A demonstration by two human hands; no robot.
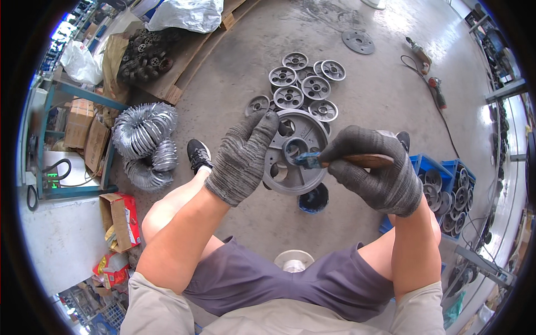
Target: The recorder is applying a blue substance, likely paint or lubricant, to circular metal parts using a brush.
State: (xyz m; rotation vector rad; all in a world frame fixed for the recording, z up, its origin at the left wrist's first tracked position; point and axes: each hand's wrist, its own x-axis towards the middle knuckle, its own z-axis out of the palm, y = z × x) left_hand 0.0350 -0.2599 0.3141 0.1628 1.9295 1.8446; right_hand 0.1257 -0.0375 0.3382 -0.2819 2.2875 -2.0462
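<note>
A large grey metal wheel (306, 177) with holes around its hub is held up before me. My left hand (241, 156), in a dark grey knit glove, grips its left rim with the thumb along the edge. A brush with a wooden handle (365, 161) is pinched in my right hand (379, 170), gloved alike. Its blue-stained bristles (307, 160) reach to the hub's bore. Below the wheel, a dark blue-lined pot (314, 199) stands on the floor. Smaller spoked metal wheels (288, 97) lie piled beyond my hands.
At right are blue crates (430, 167) filled with wheels, and a corded power tool (437, 92). Silver flexible ducting (146, 134), a blue-framed rack (72, 139) and a red carton (124, 222) stand at left. A wooden pallet (178, 78) holds dark parts. A flat disc (358, 42) lies farther off.
</note>
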